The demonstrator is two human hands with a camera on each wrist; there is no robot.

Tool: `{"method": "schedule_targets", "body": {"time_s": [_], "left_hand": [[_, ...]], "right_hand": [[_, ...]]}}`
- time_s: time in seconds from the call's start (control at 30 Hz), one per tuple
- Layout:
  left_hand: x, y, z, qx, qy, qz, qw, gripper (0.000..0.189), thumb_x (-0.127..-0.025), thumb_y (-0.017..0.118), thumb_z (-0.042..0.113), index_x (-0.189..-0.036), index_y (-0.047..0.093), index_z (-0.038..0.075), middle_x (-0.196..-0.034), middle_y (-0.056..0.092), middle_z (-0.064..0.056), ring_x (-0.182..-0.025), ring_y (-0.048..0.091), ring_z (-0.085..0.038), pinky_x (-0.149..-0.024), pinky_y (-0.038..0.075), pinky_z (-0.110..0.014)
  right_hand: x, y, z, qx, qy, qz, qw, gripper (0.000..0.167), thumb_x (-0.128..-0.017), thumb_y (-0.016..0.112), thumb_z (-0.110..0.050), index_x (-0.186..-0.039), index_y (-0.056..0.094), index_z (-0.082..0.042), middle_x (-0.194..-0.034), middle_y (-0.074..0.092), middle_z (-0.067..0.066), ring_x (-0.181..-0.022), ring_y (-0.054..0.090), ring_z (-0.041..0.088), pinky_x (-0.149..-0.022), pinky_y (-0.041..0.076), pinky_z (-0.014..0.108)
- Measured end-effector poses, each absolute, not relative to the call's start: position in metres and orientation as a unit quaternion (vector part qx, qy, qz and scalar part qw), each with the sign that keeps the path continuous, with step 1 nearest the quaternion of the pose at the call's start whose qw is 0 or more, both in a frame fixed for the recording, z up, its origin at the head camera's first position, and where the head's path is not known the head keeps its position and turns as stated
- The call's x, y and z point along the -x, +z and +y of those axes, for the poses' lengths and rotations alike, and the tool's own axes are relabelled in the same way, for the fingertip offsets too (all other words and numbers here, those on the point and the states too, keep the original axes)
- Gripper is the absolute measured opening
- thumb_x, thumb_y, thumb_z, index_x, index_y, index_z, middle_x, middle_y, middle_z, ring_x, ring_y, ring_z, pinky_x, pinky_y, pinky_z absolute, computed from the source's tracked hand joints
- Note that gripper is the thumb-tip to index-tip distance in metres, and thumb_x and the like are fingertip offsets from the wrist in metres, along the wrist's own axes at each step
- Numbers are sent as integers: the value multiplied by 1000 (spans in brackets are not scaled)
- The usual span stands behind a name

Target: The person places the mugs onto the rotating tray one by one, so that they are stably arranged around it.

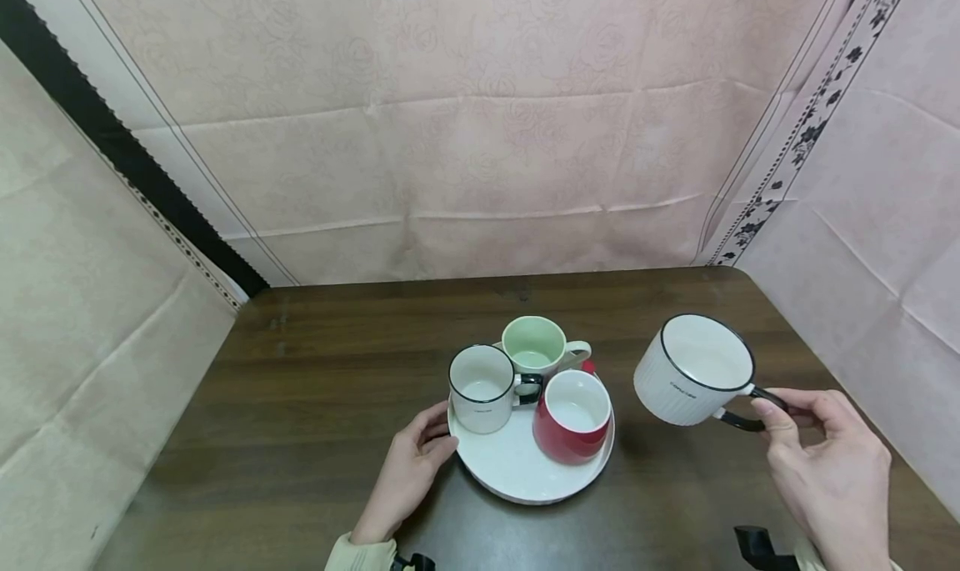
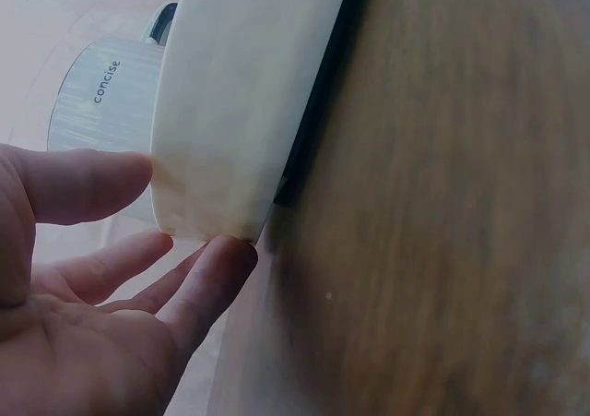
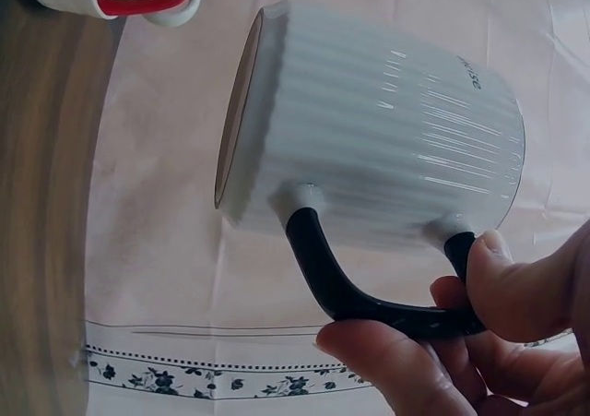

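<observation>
My right hand (image 1: 832,463) pinches the black handle (image 3: 341,287) of a white ribbed mug (image 1: 678,388) with a dark rim. The mug is tilted in the air to the right of a thick round white stand (image 1: 517,481). At the stand's left edge is my left hand (image 1: 408,471), its thumb and fingertips touching the side wall (image 2: 240,93), fingers loosely extended. Together on the stand are a smaller white mug (image 1: 480,414) with a black handle, a pale green mug (image 1: 534,346) at the back and a red-and-white mug (image 1: 570,438) at the front right.
The stand rests on a brown wooden table (image 1: 337,404); a dark band shows under its wall in the left wrist view. Pale cloth (image 1: 465,162) hangs behind the table. More cloth (image 1: 877,221), with a floral border, hangs at the right side.
</observation>
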State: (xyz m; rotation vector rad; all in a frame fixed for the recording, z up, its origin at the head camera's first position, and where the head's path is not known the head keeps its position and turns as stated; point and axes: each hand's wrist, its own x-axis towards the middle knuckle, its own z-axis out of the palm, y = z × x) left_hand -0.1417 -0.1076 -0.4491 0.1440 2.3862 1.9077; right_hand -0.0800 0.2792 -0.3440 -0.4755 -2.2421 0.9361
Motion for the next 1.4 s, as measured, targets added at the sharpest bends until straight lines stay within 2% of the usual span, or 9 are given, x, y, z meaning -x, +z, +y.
{"method": "schedule_targets", "body": {"time_s": [0.33,0.6,0.77,1.07,1.4], "left_hand": [[142,-449,-106,-30,611,789,51,46,-94,63,8,-138,50,6,-129,55,-13,-114,56,-25,-89,52,-29],[141,-447,-106,-39,628,775,61,48,-95,62,7,-140,44,0,-137,50,-22,-123,53,-33,-96,50,-37],[141,-445,-106,-39,635,769,58,49,-95,63,7,-140,44,-1,-138,49,-23,-124,52,-34,-97,49,-36],[141,-446,-107,-36,632,772,59,49,-94,64,9,-139,45,-1,-135,51,-22,-120,54,-33,-94,51,-36],[140,-445,-106,-36,628,776,50,53,-94,64,8,-141,43,-1,-133,52,-19,-116,54,-29,-90,51,-28]], "right_hand": [[76,-339,274,160,356,-855,342,15,-82,79,-14,-96,74,-10,-81,56,-27,-48,49,-5,-51,35,11],[74,-337,272,153,350,-859,341,16,-81,80,-13,-96,75,-12,-81,56,-26,-48,49,-4,-52,34,11],[73,-336,270,144,353,-858,344,16,-81,80,-11,-96,75,-12,-81,56,-25,-49,49,-4,-52,34,10],[71,-334,267,121,352,-855,361,17,-78,81,-4,-93,75,-10,-82,57,-26,-66,49,-9,-56,31,10],[68,-331,264,114,363,-852,359,18,-77,81,-2,-92,75,-9,-80,59,-21,-60,52,-9,-54,35,8]]}}
